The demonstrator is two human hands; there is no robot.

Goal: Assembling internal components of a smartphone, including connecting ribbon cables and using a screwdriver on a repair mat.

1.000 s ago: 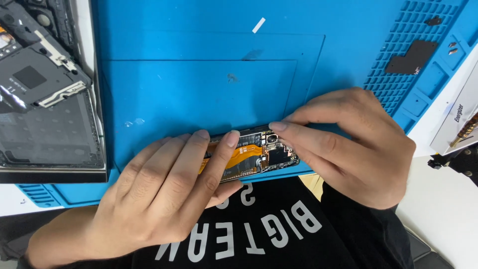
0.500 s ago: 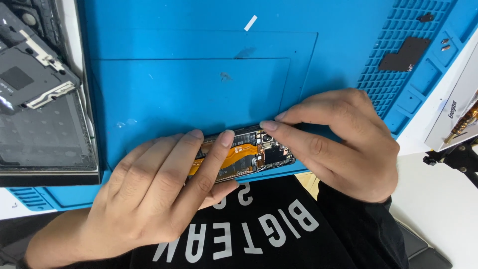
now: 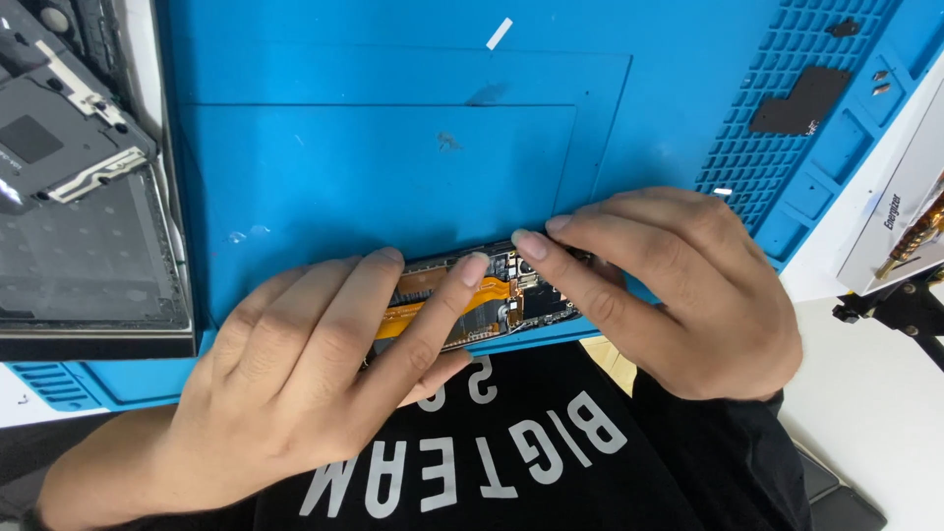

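While both hands meet at the near edge of the blue work mat (image 3: 393, 177), an opened phone (image 3: 492, 295) lies between them with its insides facing up, showing a dark circuit board and an orange flex cable (image 3: 447, 300) running along its length. The left hand (image 3: 324, 374) covers the phone's left part, its grip closed on the body: the fingers lie flat across it and the index fingertip (image 3: 472, 270) presses on the orange cable. The right hand (image 3: 678, 285) closes its grip on the phone's right end, with one fingertip (image 3: 531, 244) set down on the board just beside the left index finger, the two tips nearly touching. The phone rests on the mat right at its front edge, just above the person's black shirt with white lettering (image 3: 472, 462). Well apart at the far left lies a dark grey device shell with an inner frame (image 3: 69, 157) on top of it. On the gridded right part of the mat sits a flat black L-shaped piece (image 3: 801, 103), with two small screws (image 3: 880, 81) near it. A small white strip (image 3: 499, 33) lies at the mat's far side. Beyond the mat, the white tabletop (image 3: 865, 374) shows at the right.
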